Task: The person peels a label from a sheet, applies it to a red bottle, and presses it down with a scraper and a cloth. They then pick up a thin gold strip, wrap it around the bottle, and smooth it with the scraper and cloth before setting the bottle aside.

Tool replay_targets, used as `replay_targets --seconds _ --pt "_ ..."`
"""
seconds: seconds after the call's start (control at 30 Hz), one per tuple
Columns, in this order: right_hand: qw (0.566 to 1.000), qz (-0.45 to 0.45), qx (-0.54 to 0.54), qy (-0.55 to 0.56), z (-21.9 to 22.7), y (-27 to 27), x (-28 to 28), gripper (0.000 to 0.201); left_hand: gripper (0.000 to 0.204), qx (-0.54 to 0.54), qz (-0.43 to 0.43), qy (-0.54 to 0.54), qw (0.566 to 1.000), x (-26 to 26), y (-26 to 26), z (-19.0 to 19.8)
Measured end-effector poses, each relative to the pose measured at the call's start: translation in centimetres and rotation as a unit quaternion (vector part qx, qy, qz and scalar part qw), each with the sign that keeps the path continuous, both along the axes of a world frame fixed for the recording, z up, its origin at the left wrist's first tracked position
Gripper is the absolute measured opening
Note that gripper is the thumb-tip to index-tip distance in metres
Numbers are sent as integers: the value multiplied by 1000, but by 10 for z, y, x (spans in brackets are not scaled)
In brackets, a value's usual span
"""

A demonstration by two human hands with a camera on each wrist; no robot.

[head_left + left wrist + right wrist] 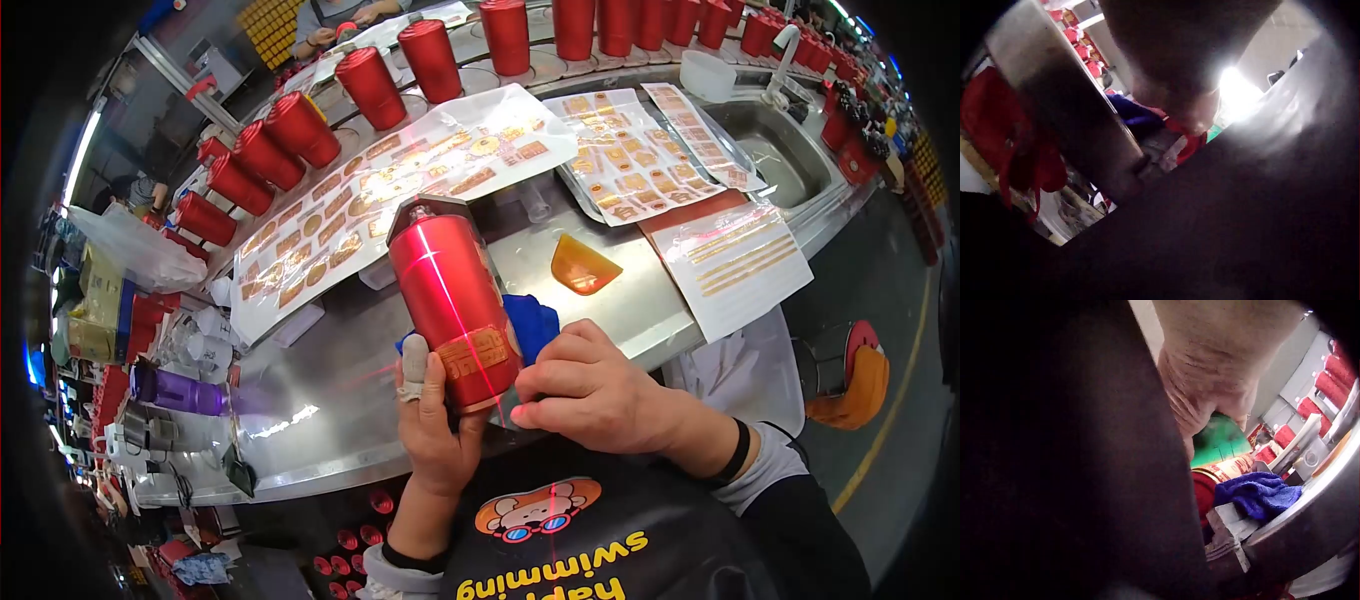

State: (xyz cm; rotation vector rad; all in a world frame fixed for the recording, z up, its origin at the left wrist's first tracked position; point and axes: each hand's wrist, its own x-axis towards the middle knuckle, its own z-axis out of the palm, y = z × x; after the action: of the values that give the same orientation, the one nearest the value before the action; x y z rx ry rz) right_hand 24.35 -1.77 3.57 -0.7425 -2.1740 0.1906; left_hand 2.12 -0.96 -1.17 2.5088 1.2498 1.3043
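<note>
A glossy red bottle [440, 285] lies tilted over the metal bench, its narrow neck end pointing away from me. It carries a gold-patterned label [475, 355] near its base. My left hand [440, 430] grips the base end from the left, one finger wrapped in a white covering. At the base's right side is my right hand [600, 395], fingers curled, pinching a green scraper [1219, 440] against the labelled surface in the right wrist view. A blue cloth [530, 322] is bunched beside the bottle. The left wrist view is mostly dark.
Sheets of gold stickers [350, 215] lie behind the bottle, with another sticker sheet [630, 160] to the right. An amber scraper [585, 265] rests on the bench. Red bottles [370, 88] line the back, near a sink [790, 165]. A purple bottle [180, 390] is at left.
</note>
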Motion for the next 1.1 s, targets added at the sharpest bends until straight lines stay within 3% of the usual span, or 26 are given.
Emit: replay_targets --seconds 0.03,0.17,0.27,0.37,0.47,0.57,0.7,0.83,0.93,1.1 --pt "1000 7 1 0 1 2 0 15 69 -11 -6 -31 999 1 1 2" --pt "1000 9 -6 6 0 2 0 14 77 -8 18 121 992 12 1 25" --pt "1000 6 -13 17 -2 3 0 16 81 1 5 55 998 4 4 5" --pt "1000 9 -19 20 -1 2 3 19 78 -87 -20 -82 993 -3 -1 -14" --pt "999 19 -23 21 0 4 3 21 75 -23 52 99 993 5 -5 23" --pt "999 24 -26 29 -5 5 2 21 73 6 14 146 989 7 3 23" --pt "998 25 -26 42 -8 5 3 20 72 -50 -22 -66 996 2 5 -4" --pt "998 32 -25 44 -10 7 4 22 72 -30 31 92 995 8 -3 30" --pt "997 33 -54 53 -8 6 6 28 79 32 15 164 986 10 6 24" --pt "996 39 -49 56 -12 6 7 29 86 -66 -12 -56 996 -1 2 -7"
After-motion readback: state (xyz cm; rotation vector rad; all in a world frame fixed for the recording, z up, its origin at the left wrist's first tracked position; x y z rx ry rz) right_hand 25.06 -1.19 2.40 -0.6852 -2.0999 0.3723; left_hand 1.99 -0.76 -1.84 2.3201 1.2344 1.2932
